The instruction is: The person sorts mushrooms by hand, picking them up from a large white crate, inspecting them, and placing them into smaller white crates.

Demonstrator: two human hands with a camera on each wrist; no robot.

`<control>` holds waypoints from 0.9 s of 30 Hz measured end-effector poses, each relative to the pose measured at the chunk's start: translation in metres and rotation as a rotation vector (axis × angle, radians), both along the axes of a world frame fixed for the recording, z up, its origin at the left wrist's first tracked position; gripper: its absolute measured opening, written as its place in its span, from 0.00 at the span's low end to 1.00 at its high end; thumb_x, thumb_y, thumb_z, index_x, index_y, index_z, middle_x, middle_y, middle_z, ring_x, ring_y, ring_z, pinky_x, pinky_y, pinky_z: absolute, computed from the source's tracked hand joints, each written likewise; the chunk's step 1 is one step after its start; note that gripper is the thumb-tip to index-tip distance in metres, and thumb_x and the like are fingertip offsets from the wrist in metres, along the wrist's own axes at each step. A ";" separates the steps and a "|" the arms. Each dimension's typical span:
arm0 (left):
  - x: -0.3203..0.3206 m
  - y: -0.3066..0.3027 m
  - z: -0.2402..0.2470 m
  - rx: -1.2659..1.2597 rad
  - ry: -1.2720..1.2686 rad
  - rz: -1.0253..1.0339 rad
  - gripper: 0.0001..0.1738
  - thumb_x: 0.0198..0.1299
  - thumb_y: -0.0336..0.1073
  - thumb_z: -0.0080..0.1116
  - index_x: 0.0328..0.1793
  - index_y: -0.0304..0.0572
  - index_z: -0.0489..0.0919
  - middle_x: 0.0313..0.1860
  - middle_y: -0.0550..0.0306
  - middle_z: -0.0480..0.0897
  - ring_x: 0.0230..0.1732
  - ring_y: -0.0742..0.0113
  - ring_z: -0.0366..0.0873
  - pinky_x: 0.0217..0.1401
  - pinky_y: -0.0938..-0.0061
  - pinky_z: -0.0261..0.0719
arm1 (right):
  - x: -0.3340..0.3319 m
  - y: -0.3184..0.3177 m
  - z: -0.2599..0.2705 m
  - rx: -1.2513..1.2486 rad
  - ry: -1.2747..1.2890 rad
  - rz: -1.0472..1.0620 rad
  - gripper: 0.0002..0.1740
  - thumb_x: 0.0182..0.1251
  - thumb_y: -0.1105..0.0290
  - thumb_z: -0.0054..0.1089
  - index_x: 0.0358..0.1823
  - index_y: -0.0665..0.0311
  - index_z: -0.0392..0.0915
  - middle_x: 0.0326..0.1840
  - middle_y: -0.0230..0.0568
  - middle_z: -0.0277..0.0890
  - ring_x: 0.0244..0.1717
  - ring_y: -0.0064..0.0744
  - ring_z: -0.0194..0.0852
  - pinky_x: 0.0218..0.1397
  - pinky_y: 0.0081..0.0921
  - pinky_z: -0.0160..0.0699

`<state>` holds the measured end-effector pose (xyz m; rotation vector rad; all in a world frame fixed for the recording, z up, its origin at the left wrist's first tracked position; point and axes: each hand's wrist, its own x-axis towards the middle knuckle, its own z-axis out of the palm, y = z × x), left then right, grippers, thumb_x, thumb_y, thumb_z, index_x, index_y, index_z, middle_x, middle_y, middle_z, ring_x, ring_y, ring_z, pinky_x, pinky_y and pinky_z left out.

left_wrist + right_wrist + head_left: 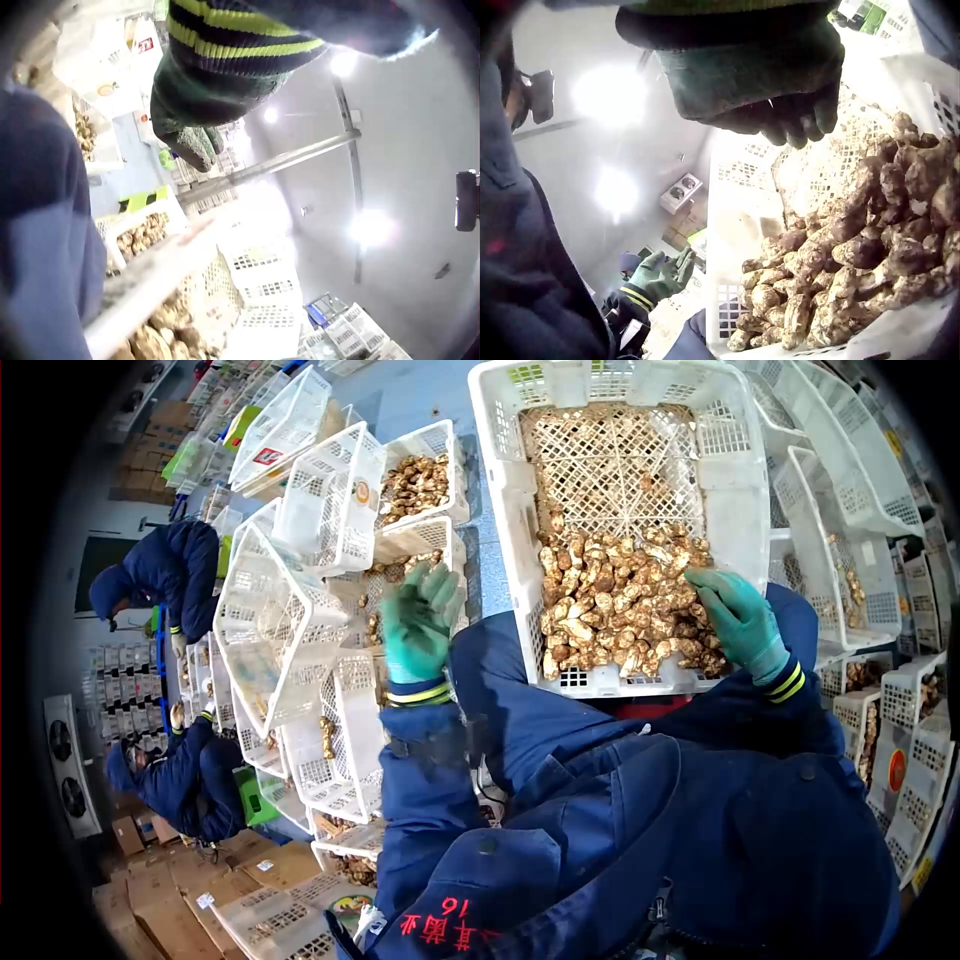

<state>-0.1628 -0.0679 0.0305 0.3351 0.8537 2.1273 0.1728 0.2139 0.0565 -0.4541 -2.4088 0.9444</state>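
A white plastic crate (505,500) sits at my lap, its near half heaped with brown, soil-covered mushrooms (620,600). My right hand (738,622), in a green glove, lies at the right edge of the heap, fingertips over the mushrooms. In the right wrist view its fingers hang loosely above the crate, with nothing visible in them. My gloved left hand (416,622) is raised outside the crate on the left, fingers spread and palm showing. Its palm and finger pads look darkened with dirt. In the left wrist view the glove (202,105) points away from the crate.
Stacked white crates (280,610) crowd the left, and a smaller crate of mushrooms (415,490) stands beyond. More crates (840,550) line the right. Two people (165,580) in dark blue work at far left. Cardboard boxes (160,900) lie at lower left.
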 end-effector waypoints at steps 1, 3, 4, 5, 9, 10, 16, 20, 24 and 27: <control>0.019 0.004 -0.004 0.049 -0.031 -0.060 0.35 0.74 0.57 0.45 0.69 0.30 0.70 0.65 0.37 0.76 0.67 0.46 0.74 0.72 0.53 0.73 | 0.001 -0.001 -0.001 0.041 -0.001 0.026 0.13 0.73 0.74 0.53 0.54 0.68 0.80 0.47 0.48 0.81 0.48 0.43 0.81 0.53 0.30 0.79; 0.062 0.018 -0.006 0.070 -0.170 -0.167 0.35 0.74 0.56 0.44 0.69 0.28 0.69 0.63 0.37 0.77 0.66 0.46 0.75 0.70 0.54 0.75 | 0.004 -0.004 0.002 0.200 -0.027 0.108 0.15 0.66 0.79 0.55 0.53 0.71 0.78 0.49 0.48 0.81 0.51 0.47 0.81 0.55 0.34 0.80; 0.084 0.025 -0.006 0.029 -0.203 -0.188 0.35 0.74 0.56 0.44 0.69 0.27 0.68 0.61 0.37 0.78 0.65 0.46 0.76 0.69 0.55 0.76 | 0.005 0.000 -0.003 0.355 -0.020 0.162 0.15 0.64 0.79 0.55 0.53 0.71 0.78 0.50 0.48 0.81 0.51 0.48 0.81 0.55 0.35 0.80; 0.107 0.030 0.001 -0.115 -0.158 -0.145 0.35 0.75 0.55 0.44 0.70 0.27 0.67 0.59 0.37 0.78 0.64 0.47 0.77 0.67 0.56 0.77 | 0.007 0.002 -0.007 0.510 -0.015 0.213 0.16 0.63 0.80 0.56 0.52 0.72 0.78 0.50 0.48 0.81 0.51 0.48 0.81 0.55 0.36 0.80; 0.135 0.050 0.029 -0.210 -0.168 -0.414 0.30 0.77 0.49 0.40 0.69 0.25 0.65 0.46 0.53 0.77 0.44 0.65 0.77 0.54 0.69 0.79 | 0.012 0.012 -0.006 0.525 -0.022 0.253 0.16 0.60 0.81 0.56 0.51 0.72 0.77 0.50 0.50 0.80 0.49 0.50 0.80 0.52 0.37 0.81; 0.137 0.052 0.036 -0.221 -0.177 -0.406 0.30 0.78 0.49 0.40 0.69 0.25 0.65 0.46 0.53 0.77 0.44 0.64 0.77 0.54 0.69 0.80 | 0.014 0.008 -0.003 0.182 -0.085 0.091 0.14 0.65 0.78 0.54 0.51 0.72 0.77 0.49 0.52 0.80 0.48 0.52 0.80 0.51 0.38 0.80; 0.135 0.073 -0.002 -0.117 -0.310 -0.574 0.24 0.77 0.44 0.43 0.67 0.30 0.69 0.48 0.49 0.81 0.46 0.60 0.82 0.50 0.68 0.83 | 0.003 0.023 0.009 -0.075 -0.342 -0.112 0.18 0.71 0.72 0.51 0.59 0.69 0.76 0.49 0.51 0.80 0.49 0.45 0.79 0.53 0.34 0.77; 0.164 0.078 -0.071 -0.244 -0.427 -0.610 0.21 0.76 0.45 0.45 0.63 0.34 0.72 0.48 0.46 0.84 0.48 0.57 0.84 0.51 0.64 0.86 | -0.034 0.037 -0.013 -0.128 -0.429 -0.084 0.23 0.71 0.67 0.50 0.67 0.60 0.71 0.54 0.50 0.78 0.51 0.45 0.78 0.57 0.38 0.76; 0.150 0.085 -0.089 -0.051 -0.515 -0.612 0.23 0.77 0.45 0.43 0.64 0.31 0.71 0.47 0.45 0.84 0.42 0.58 0.85 0.44 0.66 0.85 | -0.086 0.023 -0.005 0.069 -0.351 0.092 0.28 0.69 0.64 0.51 0.70 0.63 0.66 0.60 0.58 0.73 0.57 0.56 0.75 0.62 0.41 0.74; 0.155 0.084 -0.082 -0.064 -0.437 -0.618 0.27 0.77 0.48 0.42 0.65 0.29 0.72 0.49 0.42 0.84 0.44 0.54 0.85 0.48 0.61 0.85 | -0.124 0.031 -0.044 0.232 -0.639 0.037 0.35 0.68 0.54 0.55 0.74 0.60 0.63 0.67 0.56 0.70 0.64 0.56 0.71 0.67 0.44 0.71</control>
